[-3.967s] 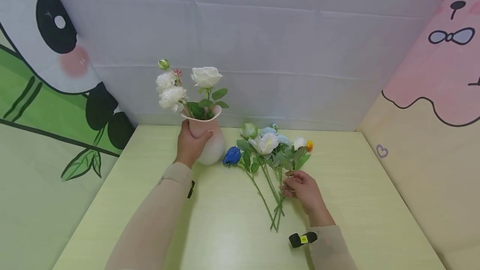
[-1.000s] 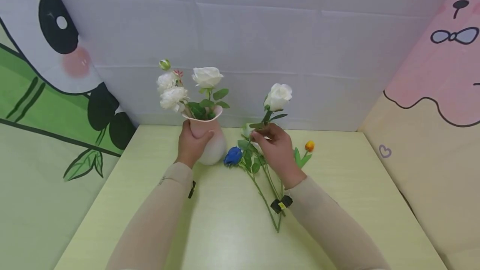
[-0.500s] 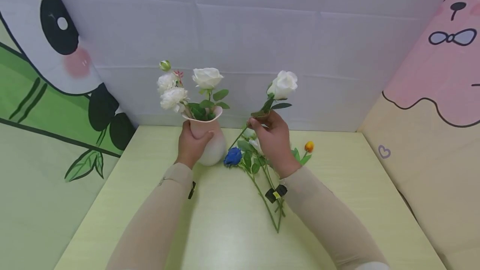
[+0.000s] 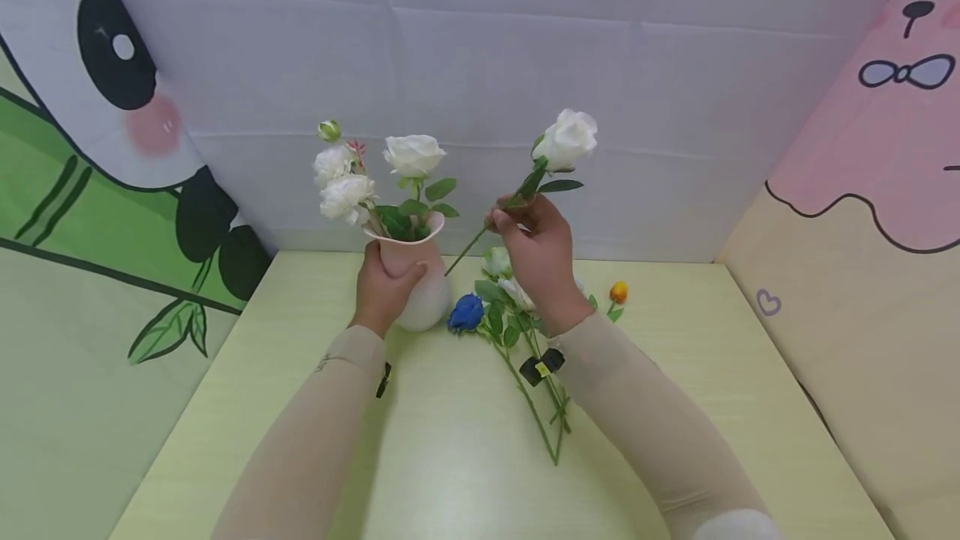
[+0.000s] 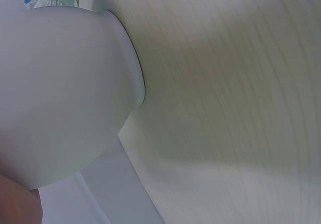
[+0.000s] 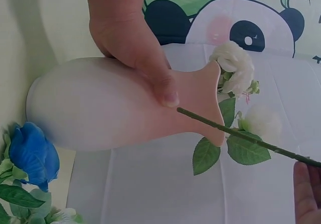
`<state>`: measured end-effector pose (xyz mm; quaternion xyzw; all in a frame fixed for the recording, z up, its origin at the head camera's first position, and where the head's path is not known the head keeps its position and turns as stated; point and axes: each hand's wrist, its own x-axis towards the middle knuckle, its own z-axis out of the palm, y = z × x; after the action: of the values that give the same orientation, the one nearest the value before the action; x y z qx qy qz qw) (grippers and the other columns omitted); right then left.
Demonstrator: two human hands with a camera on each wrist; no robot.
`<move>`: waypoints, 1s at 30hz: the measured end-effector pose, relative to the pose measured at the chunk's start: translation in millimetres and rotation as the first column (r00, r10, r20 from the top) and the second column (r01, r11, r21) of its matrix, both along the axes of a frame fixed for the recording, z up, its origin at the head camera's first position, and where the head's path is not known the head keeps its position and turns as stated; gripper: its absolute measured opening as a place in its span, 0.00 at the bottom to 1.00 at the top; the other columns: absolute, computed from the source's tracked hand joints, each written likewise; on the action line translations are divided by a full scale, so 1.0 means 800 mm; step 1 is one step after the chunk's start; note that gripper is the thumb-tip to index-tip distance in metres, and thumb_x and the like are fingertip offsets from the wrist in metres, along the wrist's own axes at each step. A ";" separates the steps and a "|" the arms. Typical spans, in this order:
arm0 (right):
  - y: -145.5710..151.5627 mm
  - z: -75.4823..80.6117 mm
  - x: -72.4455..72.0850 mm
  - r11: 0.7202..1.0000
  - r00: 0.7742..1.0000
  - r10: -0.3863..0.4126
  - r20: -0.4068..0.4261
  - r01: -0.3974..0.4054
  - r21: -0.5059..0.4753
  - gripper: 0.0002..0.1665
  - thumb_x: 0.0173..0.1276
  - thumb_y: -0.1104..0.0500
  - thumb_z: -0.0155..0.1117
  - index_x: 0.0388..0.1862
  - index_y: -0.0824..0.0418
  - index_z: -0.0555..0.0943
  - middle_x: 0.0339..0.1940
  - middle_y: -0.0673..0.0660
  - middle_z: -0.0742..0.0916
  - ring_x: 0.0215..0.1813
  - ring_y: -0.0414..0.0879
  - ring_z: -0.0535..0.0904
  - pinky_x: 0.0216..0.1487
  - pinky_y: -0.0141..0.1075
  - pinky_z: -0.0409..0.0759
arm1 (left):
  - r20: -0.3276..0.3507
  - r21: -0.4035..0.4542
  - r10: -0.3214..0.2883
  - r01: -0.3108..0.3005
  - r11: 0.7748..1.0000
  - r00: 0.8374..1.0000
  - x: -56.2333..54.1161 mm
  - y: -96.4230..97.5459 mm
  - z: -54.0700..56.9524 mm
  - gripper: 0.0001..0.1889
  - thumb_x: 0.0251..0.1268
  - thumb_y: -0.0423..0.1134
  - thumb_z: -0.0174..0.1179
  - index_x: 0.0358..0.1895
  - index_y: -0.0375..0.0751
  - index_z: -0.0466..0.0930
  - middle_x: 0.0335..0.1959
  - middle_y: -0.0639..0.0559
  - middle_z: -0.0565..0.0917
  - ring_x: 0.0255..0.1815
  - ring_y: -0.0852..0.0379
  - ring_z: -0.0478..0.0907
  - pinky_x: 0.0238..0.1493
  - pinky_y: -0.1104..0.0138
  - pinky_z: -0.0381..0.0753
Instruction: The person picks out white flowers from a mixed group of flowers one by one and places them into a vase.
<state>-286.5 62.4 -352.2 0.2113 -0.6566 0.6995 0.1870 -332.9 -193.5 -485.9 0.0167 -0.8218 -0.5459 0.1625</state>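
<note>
Currently, your left hand (image 4: 386, 286) grips the pink-and-white vase (image 4: 426, 298) below its flared rim; the thumb lies across the pink wall, while the other fingers are mostly hidden behind it. The vase stands upright on the pale wooden table (image 4: 420, 465), its base seated on the surface. Your right hand (image 4: 542, 261) pinches the green stem (image 4: 467, 251) of a white rose (image 4: 567, 140) between thumb and fingers, just below the leaves; how the remaining fingers lie you cannot fully see. The rose is raised and tilted, bloom up and to the right. Its cut end is outside the vase, below the rim and near your left thumb; whether it touches the wall cannot be told. The vase holds another white rose (image 4: 415, 155) and, at its left, white ruffled blooms (image 4: 347, 194). To its right on the table you have a blue rose (image 4: 467, 312) beside its foot, a pale green bloom (image 4: 497, 262) and, farther right, an orange tulip (image 4: 618, 292).
</note>
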 end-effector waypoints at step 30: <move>-0.017 0.037 -0.027 0.988 0.990 -0.089 -0.108 0.075 -0.133 0.09 0.74 0.68 0.64 0.50 0.70 0.79 0.44 0.64 0.85 0.49 0.54 0.85 0.53 0.43 0.86 | 0.025 0.000 0.010 -0.010 1.000 1.000 0.000 0.001 0.001 0.53 0.57 0.61 0.73 0.78 0.42 0.56 0.73 0.38 0.70 0.70 0.39 0.70 0.69 0.44 0.70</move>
<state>-308.0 49.0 -322.4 0.2111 -0.6066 0.7189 0.2660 -332.5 -192.7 -485.2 0.0274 -0.8236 -0.5449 0.1550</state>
